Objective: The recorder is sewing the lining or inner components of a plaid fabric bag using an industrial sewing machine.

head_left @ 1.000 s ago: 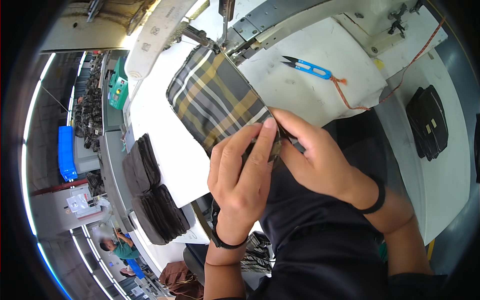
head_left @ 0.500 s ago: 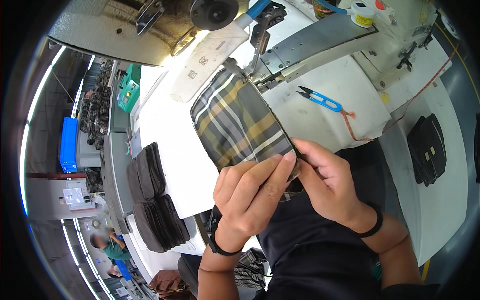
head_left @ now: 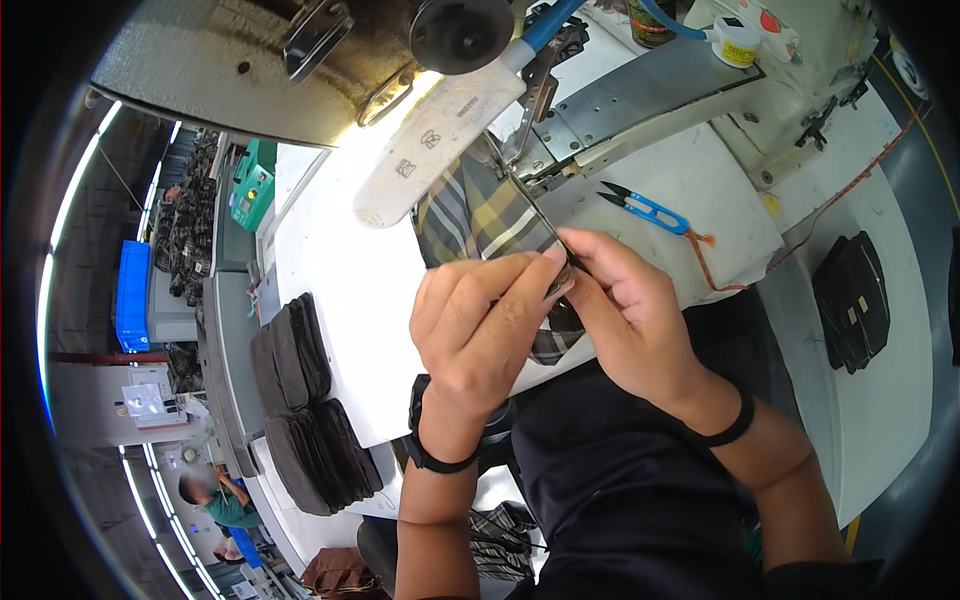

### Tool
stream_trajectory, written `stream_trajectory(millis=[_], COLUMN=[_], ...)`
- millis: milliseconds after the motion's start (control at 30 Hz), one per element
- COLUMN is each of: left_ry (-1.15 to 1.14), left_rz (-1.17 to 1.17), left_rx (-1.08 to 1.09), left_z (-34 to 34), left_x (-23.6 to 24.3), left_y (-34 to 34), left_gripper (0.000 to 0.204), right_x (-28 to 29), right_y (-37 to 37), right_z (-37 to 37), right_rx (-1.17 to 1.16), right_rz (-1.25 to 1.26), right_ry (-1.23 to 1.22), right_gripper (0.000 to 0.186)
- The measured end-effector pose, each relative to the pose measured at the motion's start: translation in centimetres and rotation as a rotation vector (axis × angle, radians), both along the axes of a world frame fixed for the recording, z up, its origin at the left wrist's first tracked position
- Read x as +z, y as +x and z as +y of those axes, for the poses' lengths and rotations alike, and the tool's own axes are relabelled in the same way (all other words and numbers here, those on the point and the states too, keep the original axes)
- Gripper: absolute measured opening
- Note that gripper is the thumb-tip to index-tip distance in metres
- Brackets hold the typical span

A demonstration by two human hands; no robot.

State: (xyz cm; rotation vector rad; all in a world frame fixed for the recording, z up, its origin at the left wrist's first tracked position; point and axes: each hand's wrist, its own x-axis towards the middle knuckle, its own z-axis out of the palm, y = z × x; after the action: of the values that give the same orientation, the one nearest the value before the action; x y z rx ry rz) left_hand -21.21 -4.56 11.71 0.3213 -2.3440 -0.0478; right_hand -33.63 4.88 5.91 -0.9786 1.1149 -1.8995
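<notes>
A plaid fabric piece point(head_left: 490, 215) in grey, yellow and white runs from the sewing machine's presser foot point(head_left: 490, 150) down toward me. My left hand point(head_left: 480, 320) pinches its near edge between thumb and fingers. Right beside it, my right hand point(head_left: 630, 310) grips the same edge at the corner, fingers curled. A flap of the cloth hangs below my fingers, and both hands cover part of the piece. The machine head point(head_left: 240, 60) overhangs the cloth at upper left. Blue-handled thread snips point(head_left: 650, 208) lie to the right of the cloth, tied to an orange cord.
Stacks of dark fabric pieces point(head_left: 290, 360) lie on the left of the white table point(head_left: 350, 330). More dark pieces point(head_left: 852, 300) rest at the far right. A white bottle point(head_left: 735, 42) stands on the machine bed. A co-worker point(head_left: 225, 500) sits in the left distance.
Both hands have moved up and slightly left, toward the machine, with the plaid fabric. Less of the cloth shows between hands and presser foot, and it bunches more.
</notes>
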Motion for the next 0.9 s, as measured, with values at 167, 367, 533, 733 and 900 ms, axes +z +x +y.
stream_trajectory(millis=[167, 367, 533, 733, 900], left_ry=[-0.065, -0.021, 0.024, -0.1, -0.046], left_rz=[0.086, 0.088, 0.066, 0.028, 0.013], left_rx=[-0.089, -0.137, -0.1, -0.076, -0.124], left_z=[-2.8, -4.9, -5.4, -5.3, -5.4], left_x=[-0.3, 0.2, 0.1, -0.2, 0.3], left_y=[-0.6, -0.7, -0.8, 0.0, 0.1], left_gripper=[0.037, 0.037, 0.034, 0.041, 0.04], right_x=[0.2, 1.2, 0.0, 0.4, 0.4], right_y=[0.1, -0.3, 0.5, -0.3, 0.2], right_z=[-1.8, -3.2, -4.3, -2.8, -2.7], right_rx=[-0.01, -0.005, -0.145, -0.268, -0.157], right_rz=[-0.044, -0.01, -0.073, 0.182, -0.109], right_ry=[-0.026, 0.001, -0.079, -0.001, -0.078], right_gripper=[0.023, 0.02, 0.014, 0.016, 0.018])
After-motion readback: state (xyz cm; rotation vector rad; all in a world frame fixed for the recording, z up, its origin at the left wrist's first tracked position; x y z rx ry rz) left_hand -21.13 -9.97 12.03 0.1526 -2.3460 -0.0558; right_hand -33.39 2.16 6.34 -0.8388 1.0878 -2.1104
